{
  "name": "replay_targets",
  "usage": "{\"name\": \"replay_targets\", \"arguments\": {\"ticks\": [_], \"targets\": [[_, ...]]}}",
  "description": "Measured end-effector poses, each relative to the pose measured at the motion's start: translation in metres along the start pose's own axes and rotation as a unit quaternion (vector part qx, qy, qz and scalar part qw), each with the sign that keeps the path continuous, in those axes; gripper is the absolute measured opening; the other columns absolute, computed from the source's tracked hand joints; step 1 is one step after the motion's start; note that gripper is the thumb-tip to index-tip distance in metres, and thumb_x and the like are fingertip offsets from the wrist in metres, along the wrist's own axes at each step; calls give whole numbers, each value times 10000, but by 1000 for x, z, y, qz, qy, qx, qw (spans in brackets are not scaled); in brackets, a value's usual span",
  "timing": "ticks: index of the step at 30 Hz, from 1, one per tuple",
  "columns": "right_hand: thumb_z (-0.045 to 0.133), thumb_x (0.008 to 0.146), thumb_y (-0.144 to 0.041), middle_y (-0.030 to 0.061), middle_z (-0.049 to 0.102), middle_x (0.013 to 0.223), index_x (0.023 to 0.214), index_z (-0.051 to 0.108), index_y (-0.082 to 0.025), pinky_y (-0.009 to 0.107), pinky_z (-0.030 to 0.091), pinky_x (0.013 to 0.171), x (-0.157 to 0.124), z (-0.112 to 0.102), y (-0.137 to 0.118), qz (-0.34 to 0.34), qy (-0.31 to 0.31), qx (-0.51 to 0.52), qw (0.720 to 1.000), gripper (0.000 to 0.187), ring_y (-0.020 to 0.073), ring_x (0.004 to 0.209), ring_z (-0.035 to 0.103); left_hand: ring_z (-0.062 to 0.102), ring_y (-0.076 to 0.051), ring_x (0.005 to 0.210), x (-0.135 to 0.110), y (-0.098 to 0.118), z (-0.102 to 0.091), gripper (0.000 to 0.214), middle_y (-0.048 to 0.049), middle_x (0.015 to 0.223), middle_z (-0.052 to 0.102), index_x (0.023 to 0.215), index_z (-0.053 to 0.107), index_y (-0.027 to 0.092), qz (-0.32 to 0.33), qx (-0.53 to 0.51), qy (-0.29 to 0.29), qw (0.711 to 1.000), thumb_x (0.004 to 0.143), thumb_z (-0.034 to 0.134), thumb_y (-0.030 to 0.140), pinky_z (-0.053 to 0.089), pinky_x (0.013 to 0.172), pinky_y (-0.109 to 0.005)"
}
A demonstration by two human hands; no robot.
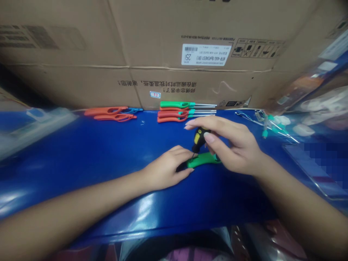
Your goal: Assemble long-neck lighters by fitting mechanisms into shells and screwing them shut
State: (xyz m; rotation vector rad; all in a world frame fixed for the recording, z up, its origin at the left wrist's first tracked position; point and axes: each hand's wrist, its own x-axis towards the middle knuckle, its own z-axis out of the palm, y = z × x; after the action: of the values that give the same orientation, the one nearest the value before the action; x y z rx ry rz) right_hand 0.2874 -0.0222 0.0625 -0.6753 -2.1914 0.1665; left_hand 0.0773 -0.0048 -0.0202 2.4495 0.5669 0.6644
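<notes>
A green lighter handle (204, 158) lies on the blue table (114, 152) in front of me. My left hand (172, 166) pinches its left end between thumb and fingers. My right hand (231, 145) grips a short black-and-yellow screwdriver (199, 139) by its handle, tilted, with the tip down at the left part of the green handle. Part of the green handle's right end is hidden behind my right hand. Just beyond lie several stacked long-nosed lighters (174, 114), green and red, with metal tubes pointing right.
Orange handle shells (111, 114) and a blue one (134, 110) lie at the back left. Metal tubes with teal parts (274, 127) and white pieces lie at the right, near a tablet-like flat object (312, 166). A large cardboard box (152, 43) walls off the back.
</notes>
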Motion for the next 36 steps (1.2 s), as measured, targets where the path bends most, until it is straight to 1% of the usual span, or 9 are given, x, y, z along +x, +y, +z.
{"name": "replay_targets", "arguments": {"ticks": [3,11,16,19,22,24,26,32,36], "targets": [[535,964,-135,41,740,1025,1193,669,-208,278,567,852,0,1,0,-5,9,25,1000,275,150,945,699,590,-234,1117,0,0,1,296,-87,1190,680,1256,614,177,1,6,2,1000,966,603,232,489,1019,-394],[628,927,-141,24,737,1005,1093,684,-220,221,552,795,-2,0,-3,-43,20,-74,996,192,128,902,689,610,-220,1052,0,0,3,189,-80,1110,683,1141,634,161,10,27,8,1000,963,610,221,509,961,-366],[712,905,-270,12,689,840,998,687,-209,218,512,644,-3,0,-5,-54,29,-105,993,114,114,703,631,610,-204,982,0,-1,4,197,-58,1032,681,1139,638,168,17,35,25,999,948,635,214,522,902,-341],[644,948,-281,40,720,935,1140,661,-201,237,521,680,-5,2,-4,-49,10,-109,993,209,140,795,665,610,-206,969,0,-2,4,184,-58,1017,679,1118,647,167,12,32,30,999,941,642,216,524,902,-348],[527,969,-167,77,713,1141,1349,554,-172,251,550,770,-6,3,-3,-17,-23,-17,999,381,149,950,680,601,-227,1040,-1,-2,4,214,-81,1084,676,1140,647,157,-2,28,21,999,941,643,235,513,955,-373],[542,952,-149,61,716,1098,1344,562,-172,237,547,737,-6,3,-2,4,-26,25,999,392,132,896,676,596,-230,1055,-1,-2,4,234,-87,1104,674,1163,642,153,-4,27,16,999,943,639,233,507,968,-377],[593,939,-163,36,721,1029,1297,598,-195,222,530,694,-6,3,-1,2,-23,10,1000,359,119,836,667,598,-220,1028,-1,-2,5,216,-74,1075,677,1157,643,165,0,28,16,999,950,630,225,509,952,-368],[725,898,-314,1,695,810,1114,654,-196,223,482,617,-7,10,-1,-48,35,-92,994,255,112,686,633,607,-216,1008,-2,1,6,229,-66,1038,670,1177,647,188,-8,31,25,999,956,622,241,523,924,-358],[753,869,-294,9,715,911,1101,654,-211,230,522,667,-3,5,3,10,86,-80,993,266,116,705,648,611,-238,1064,0,5,-5,303,-88,1101,676,1220,642,176,-37,43,-3,998,919,634,210,521,979,-385]]}}
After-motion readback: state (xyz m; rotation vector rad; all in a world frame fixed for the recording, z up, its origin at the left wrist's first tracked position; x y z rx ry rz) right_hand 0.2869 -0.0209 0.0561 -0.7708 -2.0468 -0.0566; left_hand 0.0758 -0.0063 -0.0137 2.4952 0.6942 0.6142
